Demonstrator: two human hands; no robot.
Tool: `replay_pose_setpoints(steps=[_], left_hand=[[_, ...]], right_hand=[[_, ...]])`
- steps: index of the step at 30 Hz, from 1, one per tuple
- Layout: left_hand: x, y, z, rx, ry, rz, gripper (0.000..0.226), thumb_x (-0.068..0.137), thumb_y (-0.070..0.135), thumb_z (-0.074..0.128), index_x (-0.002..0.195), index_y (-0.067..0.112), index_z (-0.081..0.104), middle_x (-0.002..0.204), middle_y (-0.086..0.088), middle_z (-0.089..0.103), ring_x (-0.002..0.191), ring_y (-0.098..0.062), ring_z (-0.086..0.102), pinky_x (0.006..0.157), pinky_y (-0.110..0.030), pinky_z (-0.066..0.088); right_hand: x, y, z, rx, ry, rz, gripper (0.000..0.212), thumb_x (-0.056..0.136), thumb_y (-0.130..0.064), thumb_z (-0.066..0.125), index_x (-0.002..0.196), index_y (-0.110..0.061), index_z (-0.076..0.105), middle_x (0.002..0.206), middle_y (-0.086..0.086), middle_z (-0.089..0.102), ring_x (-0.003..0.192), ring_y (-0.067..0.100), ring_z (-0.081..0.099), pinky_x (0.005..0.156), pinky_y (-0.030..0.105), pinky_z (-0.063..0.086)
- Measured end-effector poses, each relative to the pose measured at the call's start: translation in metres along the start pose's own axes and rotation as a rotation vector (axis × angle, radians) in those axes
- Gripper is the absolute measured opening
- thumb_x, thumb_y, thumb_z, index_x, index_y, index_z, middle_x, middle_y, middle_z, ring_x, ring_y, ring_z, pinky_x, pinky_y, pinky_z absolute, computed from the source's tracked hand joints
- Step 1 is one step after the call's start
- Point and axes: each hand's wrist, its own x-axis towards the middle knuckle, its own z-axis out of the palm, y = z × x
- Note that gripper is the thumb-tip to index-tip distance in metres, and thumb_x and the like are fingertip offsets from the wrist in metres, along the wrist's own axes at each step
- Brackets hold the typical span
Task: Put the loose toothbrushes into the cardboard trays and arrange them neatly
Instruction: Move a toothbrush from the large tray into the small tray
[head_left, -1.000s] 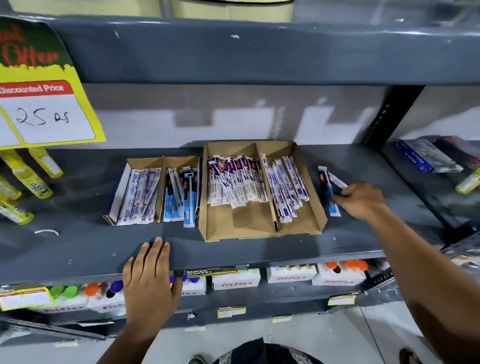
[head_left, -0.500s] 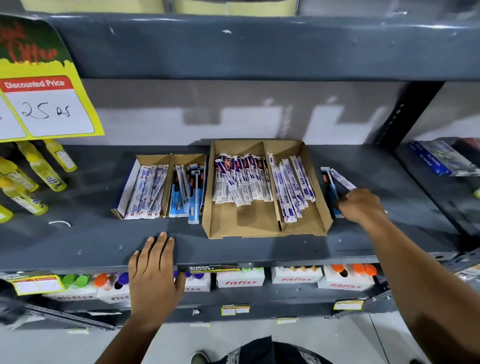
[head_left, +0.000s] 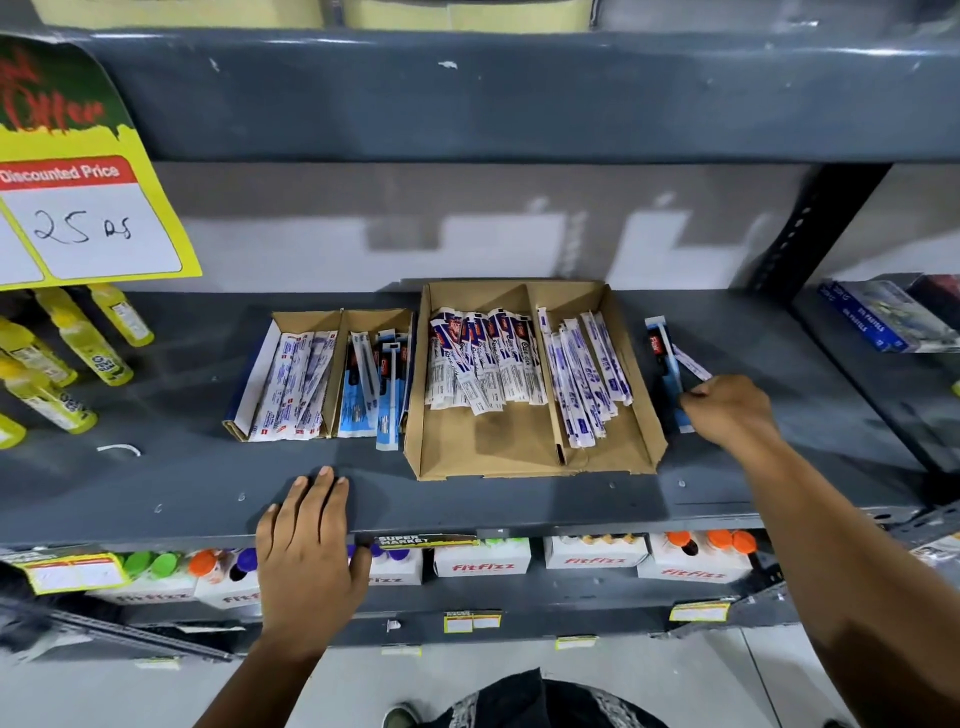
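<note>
Your right hand (head_left: 730, 410) has its fingertips pinched at the near ends of the loose toothbrushes (head_left: 670, 364), a blue pack w/ a white-and-purple one angled across it. Grip looks closed on them, but can't tell if it's a full hold or just a pinch on the edges; the packs lie mostly flat on the shelf (head_left: 519, 499), just right of the big cardboard tray (head_left: 644, 415) and outside its wall. Taking them by the near end probably lets you lift them over that wall in one go.

Your left hand (head_left: 306, 566) is flat, fingers spread, holding nothing, palm on the shelf's front edge. Prob. a brace while you lean right.

Big tray has 2 compartments: left one holds red/white/blue packs fanned loosely at the back, front half bare; right one holds white-and-purple packs, stacked a bit skewed. The white-and-purple loose pack matches the right compartment. The blue one looks more like stock in the small cardboard tray (head_left: 291, 325) to the left, right-hand section, where one pack already overhangs the front.

So 2 loose packs to file, then straightening, esp. the fanned left rows.

Further out: yellow bottles (head_left: 98, 348) far left under a price sign (head_left: 88, 208).
</note>
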Motion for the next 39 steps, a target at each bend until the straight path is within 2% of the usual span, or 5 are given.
replay_pose_setpoints(steps=[5, 11, 22, 26, 39], left_hand=[[0.0, -0.001, 0.001, 0.004, 0.017, 0.004, 0.071, 0.069, 0.038, 0.065, 0.129, 0.005, 0.047, 0.133, -0.019, 0.052, 0.124, -0.04, 0.044, 0.1, -0.057, 0.033], [0.0, -0.001, 0.002, -0.003, 0.016, 0.002, 0.071, 0.068, 0.04, 0.06, 0.129, 0.004, 0.048, 0.133, -0.02, 0.053, 0.124, -0.041, 0.045, 0.1, -0.057, 0.032], [0.0, 0.001, 0.001, 0.007, 0.027, -0.001, 0.077, 0.064, 0.034, 0.078, 0.129, 0.005, 0.048, 0.132, -0.02, 0.053, 0.124, -0.041, 0.045, 0.101, -0.057, 0.032], [0.0, 0.0, 0.001, 0.008, 0.017, 0.002, 0.071, 0.069, 0.04, 0.063, 0.13, 0.006, 0.048, 0.134, -0.018, 0.052, 0.126, -0.039, 0.044, 0.101, -0.056, 0.031], [-0.002, -0.002, 0.0, 0.003, -0.017, 0.014, 0.083, 0.062, 0.032, 0.081, 0.133, 0.007, 0.046, 0.139, -0.017, 0.048, 0.13, -0.038, 0.039, 0.105, -0.054, 0.028]], right_hand=[[0.004, 0.005, -0.004, 0.203, 0.079, -0.026, 0.007, 0.085, -0.024, 0.068, 0.089, -0.021, 0.071, 0.093, 0.004, 0.069, 0.088, 0.024, 0.062, 0.079, 0.028, 0.047], [-0.004, -0.012, -0.008, 0.578, 0.038, -0.076, 0.033, 0.086, -0.015, 0.073, 0.118, -0.011, 0.068, 0.095, 0.002, 0.068, 0.082, 0.018, 0.056, 0.063, 0.025, 0.044], [-0.046, -0.06, -0.009, 0.831, -0.244, -0.062, 0.011, 0.084, -0.013, 0.075, 0.094, -0.016, 0.072, 0.089, 0.008, 0.07, 0.068, 0.017, 0.051, 0.047, 0.022, 0.042], [-0.065, -0.075, 0.0, 0.779, -0.382, -0.116, 0.01, 0.085, -0.01, 0.073, 0.093, -0.015, 0.071, 0.083, 0.005, 0.07, 0.068, 0.014, 0.056, 0.049, 0.023, 0.045], [-0.102, -0.109, 0.025, 0.551, -0.626, -0.295, 0.011, 0.091, -0.014, 0.067, 0.091, -0.024, 0.073, 0.081, 0.0, 0.07, 0.055, 0.004, 0.061, 0.052, 0.022, 0.047]])
